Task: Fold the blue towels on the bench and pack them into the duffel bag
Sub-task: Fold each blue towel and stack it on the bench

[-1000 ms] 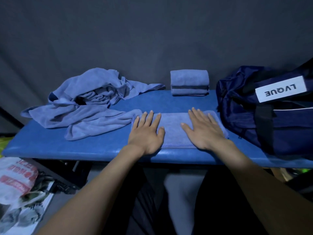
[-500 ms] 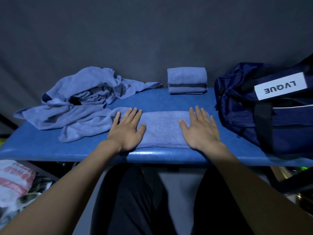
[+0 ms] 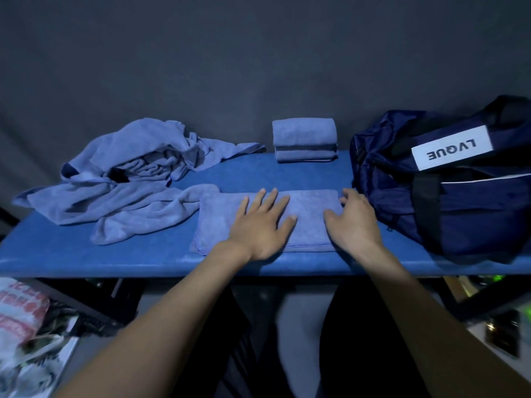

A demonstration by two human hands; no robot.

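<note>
Both hands lie on the folded towel [image 3: 230, 222] at the bench's [image 3: 86, 254] near edge. Left hand [image 3: 263, 225] lies flat, fingers straight and spread, holding nothing. Right hand [image 3: 355, 222] rests at the towel's right end, fingers slightly bent; grip cannot be determined. Crumpled towels [image 3: 123, 173] lie left, a folded stack [image 3: 304, 143] behind, the duffel bag [image 3: 459, 196] right.

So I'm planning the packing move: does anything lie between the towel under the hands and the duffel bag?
Nothing visible does: only bare blue padded bench separates the flat half-folded blue towel from the navy duffel bag.
</note>
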